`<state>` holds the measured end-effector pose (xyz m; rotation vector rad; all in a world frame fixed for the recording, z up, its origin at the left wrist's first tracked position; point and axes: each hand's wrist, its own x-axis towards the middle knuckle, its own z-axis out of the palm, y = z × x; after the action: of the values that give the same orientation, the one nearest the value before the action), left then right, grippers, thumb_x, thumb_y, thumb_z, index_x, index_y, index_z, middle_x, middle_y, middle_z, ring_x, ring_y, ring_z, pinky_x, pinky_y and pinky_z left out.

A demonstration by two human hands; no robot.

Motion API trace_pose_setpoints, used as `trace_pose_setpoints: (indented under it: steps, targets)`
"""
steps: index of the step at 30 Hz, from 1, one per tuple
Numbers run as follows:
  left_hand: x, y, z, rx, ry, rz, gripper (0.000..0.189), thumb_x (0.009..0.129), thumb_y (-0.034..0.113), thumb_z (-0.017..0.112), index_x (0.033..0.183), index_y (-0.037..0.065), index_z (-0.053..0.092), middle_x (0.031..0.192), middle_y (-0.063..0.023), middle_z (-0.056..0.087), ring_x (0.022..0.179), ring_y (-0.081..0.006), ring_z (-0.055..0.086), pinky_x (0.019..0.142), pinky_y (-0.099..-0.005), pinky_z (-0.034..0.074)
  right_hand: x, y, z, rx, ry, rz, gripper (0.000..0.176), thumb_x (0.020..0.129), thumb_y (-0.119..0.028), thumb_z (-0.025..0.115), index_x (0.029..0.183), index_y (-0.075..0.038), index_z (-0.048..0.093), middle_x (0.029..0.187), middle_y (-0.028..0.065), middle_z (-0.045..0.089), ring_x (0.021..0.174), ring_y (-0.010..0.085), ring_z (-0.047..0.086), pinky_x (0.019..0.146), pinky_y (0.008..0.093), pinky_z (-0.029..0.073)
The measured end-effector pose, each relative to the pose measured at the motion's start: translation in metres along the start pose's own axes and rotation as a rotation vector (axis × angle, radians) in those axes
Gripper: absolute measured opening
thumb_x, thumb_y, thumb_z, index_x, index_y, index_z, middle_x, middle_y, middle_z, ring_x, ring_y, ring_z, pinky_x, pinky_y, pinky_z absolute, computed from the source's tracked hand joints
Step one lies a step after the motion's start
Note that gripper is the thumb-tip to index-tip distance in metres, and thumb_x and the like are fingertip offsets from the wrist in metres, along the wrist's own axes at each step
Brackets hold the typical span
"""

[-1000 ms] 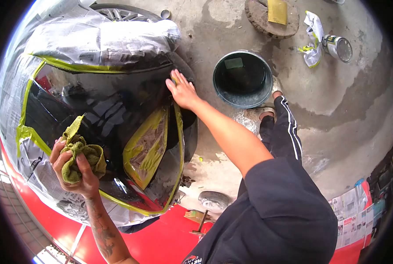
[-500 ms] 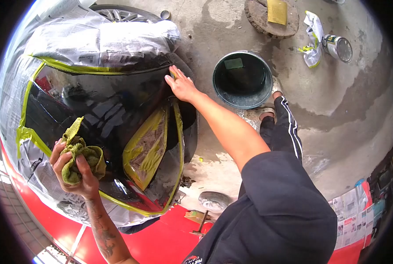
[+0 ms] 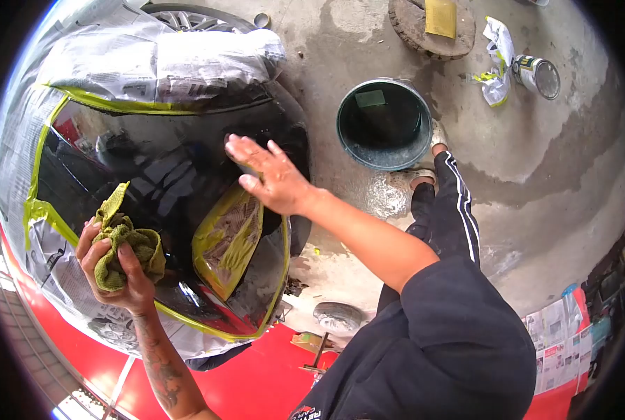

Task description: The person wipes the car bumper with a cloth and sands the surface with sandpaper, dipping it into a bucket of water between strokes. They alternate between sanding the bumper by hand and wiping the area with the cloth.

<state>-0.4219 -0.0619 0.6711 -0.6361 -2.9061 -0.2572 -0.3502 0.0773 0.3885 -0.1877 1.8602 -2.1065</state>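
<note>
My left hand [image 3: 120,269] grips a crumpled olive-green cloth [image 3: 132,253] above the lower left of a glossy black car panel [image 3: 151,157]. My right hand [image 3: 274,175] lies palm down over the panel's right part, fingers stretched. Between its thumb and fingers shows the edge of a thin yellowish piece [image 3: 248,169], which looks like sandpaper; most of it is hidden under the hand. Yellow-green masking tape [image 3: 127,106] borders the panel, with newspaper [image 3: 207,61] beyond it. Below my right hand is a taped, paper-covered light opening [image 3: 232,241].
A dark bucket [image 3: 384,157] with liquid and a small sheet stands on the concrete floor, right of the car. Beyond it are a round stump [image 3: 414,35] with a yellow sheet [image 3: 440,19], a tin can [image 3: 538,77] and crumpled taped paper [image 3: 496,52].
My right hand has moved left and downward, from the panel's right edge further in over it, with the yellowish piece. My left hand with the cloth is almost unmoved.
</note>
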Motion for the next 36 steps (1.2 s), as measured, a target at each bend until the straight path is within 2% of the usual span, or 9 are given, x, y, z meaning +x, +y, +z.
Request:
trace_pose_setpoints:
  steps: [5,14,20,23,25,30,33,35,36]
  targets:
    - [0.0,0.0,-0.001,0.016,-0.003,0.006,0.019,0.086,0.003,0.065,0.104,0.002,0.058,0.118,-0.0193,0.063,0.115,-0.0377,0.06,0.108,-0.0556,0.042,-0.001,0.084,-0.013,-0.067,0.032,0.382,0.06,0.103,-0.035,0.044,0.158,-0.014,0.031,0.165,0.0098,0.026,0.152,0.0277,0.025,0.12,0.0586,0.019]
    - [0.001,-0.002,0.001,0.001,0.0,0.013,0.02,0.086,0.003,0.065,0.104,0.002,0.057,0.118,-0.0198,0.062,0.115,-0.0377,0.06,0.108,-0.056,0.042,-0.009,0.075,-0.005,-0.069,0.026,0.311,0.061,0.103,-0.033,0.044,0.16,-0.021,0.026,0.168,0.0028,0.02,0.154,0.0246,0.022,0.121,0.0597,0.016]
    - [0.0,-0.002,0.001,-0.006,0.011,-0.004,0.02,0.086,0.004,0.065,0.104,0.002,0.057,0.118,-0.0202,0.062,0.114,-0.0378,0.06,0.108,-0.0558,0.041,0.027,0.031,-0.001,0.021,0.037,0.187,0.061,0.101,-0.034,0.046,0.156,-0.008,0.034,0.165,0.013,0.027,0.152,0.0284,0.025,0.122,0.0486,0.021]
    - [0.0,-0.002,0.0,-0.02,-0.003,0.005,0.02,0.086,0.005,0.066,0.104,0.002,0.058,0.117,-0.0201,0.062,0.115,-0.0378,0.06,0.108,-0.056,0.041,0.011,0.053,-0.005,-0.078,0.048,0.156,0.063,0.1,-0.037,0.046,0.156,-0.01,0.034,0.166,0.0123,0.025,0.152,0.028,0.024,0.121,0.0508,0.022]
    - [-0.002,-0.002,-0.003,-0.018,-0.007,-0.002,0.02,0.086,0.005,0.066,0.104,0.002,0.057,0.117,-0.02,0.062,0.115,-0.0379,0.06,0.108,-0.0562,0.041,0.0,0.101,-0.017,0.049,0.033,0.468,0.063,0.096,-0.031,0.049,0.153,-0.009,0.038,0.164,0.0138,0.029,0.148,0.0298,0.034,0.121,0.0496,0.025]
    - [-0.002,0.0,-0.001,-0.024,-0.008,-0.009,0.019,0.087,0.005,0.065,0.104,0.002,0.057,0.118,-0.02,0.062,0.116,-0.0381,0.06,0.109,-0.0563,0.041,-0.024,0.12,-0.012,0.105,0.138,0.327,0.06,0.099,-0.028,0.049,0.154,-0.006,0.036,0.164,0.0178,0.027,0.149,0.0313,0.031,0.121,0.0368,0.027]
    - [0.001,-0.002,0.0,-0.02,-0.009,0.011,0.019,0.087,0.005,0.065,0.104,0.002,0.057,0.119,-0.0204,0.061,0.116,-0.038,0.06,0.108,-0.0561,0.041,0.002,0.097,0.001,0.062,0.095,0.413,0.062,0.105,-0.038,0.041,0.156,-0.002,0.031,0.164,0.0206,0.023,0.154,0.0303,0.019,0.124,0.0373,0.017]
    - [0.0,-0.003,-0.001,-0.005,-0.018,0.009,0.019,0.087,0.005,0.064,0.104,0.002,0.057,0.119,-0.0205,0.061,0.116,-0.0381,0.06,0.108,-0.0561,0.041,0.042,0.129,0.006,0.11,0.091,0.401,0.071,0.105,-0.051,0.036,0.158,-0.005,0.025,0.166,0.0178,0.018,0.153,0.0352,0.017,0.119,0.0597,0.021]
    - [-0.001,-0.002,-0.001,0.006,-0.02,-0.001,0.019,0.087,0.005,0.064,0.104,0.002,0.057,0.119,-0.0205,0.061,0.116,-0.0382,0.06,0.108,-0.0561,0.042,0.06,0.134,0.001,0.068,0.066,0.409,0.074,0.104,-0.056,0.032,0.158,-0.006,0.026,0.167,0.0165,0.018,0.153,0.0342,0.018,0.12,0.0588,0.02]
